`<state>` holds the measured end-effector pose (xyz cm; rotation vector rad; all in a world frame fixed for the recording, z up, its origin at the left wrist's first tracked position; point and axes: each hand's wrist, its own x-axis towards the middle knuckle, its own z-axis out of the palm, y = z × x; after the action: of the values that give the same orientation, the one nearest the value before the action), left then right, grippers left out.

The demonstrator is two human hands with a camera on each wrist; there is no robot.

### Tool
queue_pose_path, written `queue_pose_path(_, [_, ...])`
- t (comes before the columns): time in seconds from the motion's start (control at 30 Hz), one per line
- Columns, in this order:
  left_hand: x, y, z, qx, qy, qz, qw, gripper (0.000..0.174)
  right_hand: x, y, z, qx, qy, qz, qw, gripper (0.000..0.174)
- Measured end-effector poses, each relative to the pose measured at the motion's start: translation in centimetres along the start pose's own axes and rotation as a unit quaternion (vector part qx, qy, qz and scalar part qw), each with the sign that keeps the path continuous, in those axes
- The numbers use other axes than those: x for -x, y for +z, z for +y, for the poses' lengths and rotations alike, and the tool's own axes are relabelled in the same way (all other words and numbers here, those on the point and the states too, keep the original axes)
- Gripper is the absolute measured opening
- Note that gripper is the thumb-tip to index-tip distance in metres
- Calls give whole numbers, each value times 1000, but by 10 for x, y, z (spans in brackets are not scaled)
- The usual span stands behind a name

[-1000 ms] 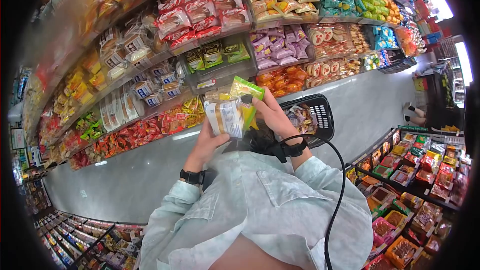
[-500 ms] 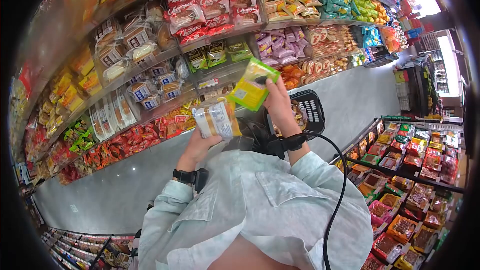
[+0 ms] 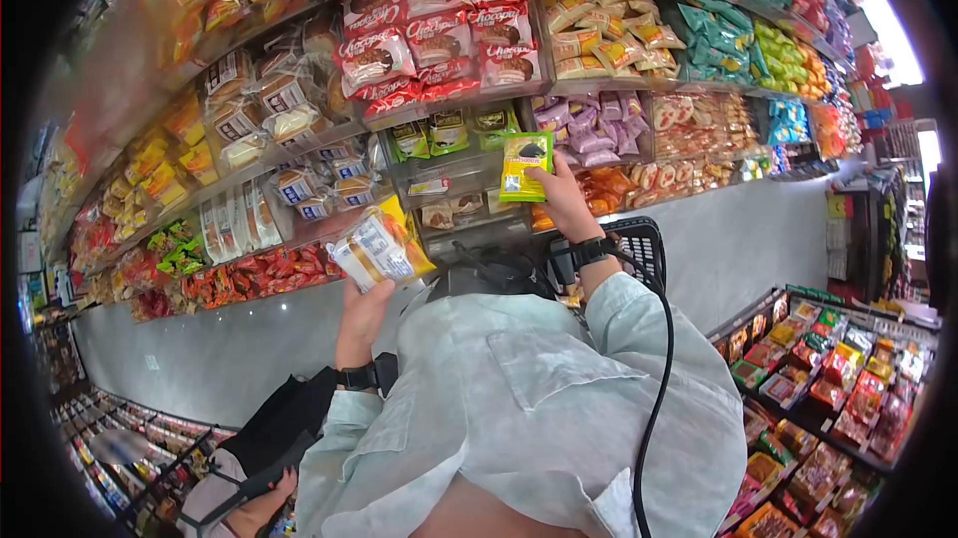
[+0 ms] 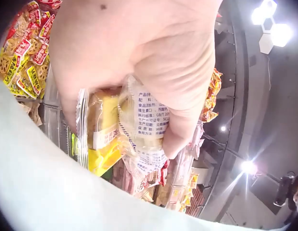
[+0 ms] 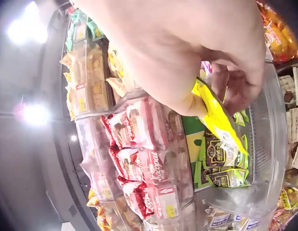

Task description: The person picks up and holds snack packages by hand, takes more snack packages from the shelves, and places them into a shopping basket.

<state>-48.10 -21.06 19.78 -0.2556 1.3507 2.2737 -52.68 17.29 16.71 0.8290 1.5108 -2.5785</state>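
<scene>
My left hand (image 3: 361, 316) grips wrapped bread (image 3: 374, 251) with a white printed label and yellow wrapper edges. In the left wrist view, the thumb and fingers clasp a clear wrapper (image 4: 141, 120) with blue print and a yellow-wrapped piece (image 4: 104, 144) beside it. My right hand (image 3: 571, 207) pinches a flat yellow-green snack packet (image 3: 526, 169) by its right side. That packet is in front of the shelf, just below and right of a bin holding similar green packets (image 3: 444, 132). The right wrist view shows the packet edge-on, overlapping the bin's dark green packets (image 5: 217, 151).
Red Chocopie packs (image 3: 439, 39) fill the bin above, and purple packets (image 3: 594, 129) lie in the bin to its right. A black shopping basket (image 3: 644, 239) stands behind my right wrist. Another person in dark clothing (image 3: 284, 428) is at the lower left. A packed display (image 3: 828, 378) stands at the right.
My right hand has drawn the yellow-green packet away from the bread and up toward the shelf. The left hand has shifted left with the bread. Another person has come into view at the lower left.
</scene>
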Motion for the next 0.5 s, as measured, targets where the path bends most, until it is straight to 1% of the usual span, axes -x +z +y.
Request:
queue_pose_path(0.1, [5,15,-7,-25,13,59,998,73,-35,-10,11,98,14,9,995,40])
queue_pose_path(0.13, [7,21,-10,-35,16,82,996,72,-46,-8,14,139,-22,13,990,42])
queue_pose_path(0.2, [11,33,-14,-13,33,89,995,70,-68,-4,21,220,-94,21,971,47])
queue_pose_path(0.23, [12,40,-16,-1,41,93,995,69,-81,-2,21,322,-142,43,935,59])
queue_pose_path(0.33, [19,51,-25,13,70,121,990,70,-100,20,25,404,-288,96,863,65])
queue_pose_path(0.37, [22,56,-26,23,68,121,990,69,-99,27,24,439,-310,63,841,69])
queue_pose_path(0.4, [22,60,-26,34,68,121,990,69,-102,27,29,497,-310,33,810,71])
queue_pose_path(0.47, [23,63,-27,43,66,124,989,69,-105,30,40,606,-310,-35,732,76])
queue_pose_path(0.5, [21,63,-28,40,64,126,989,69,-108,29,42,674,-259,-67,688,77])
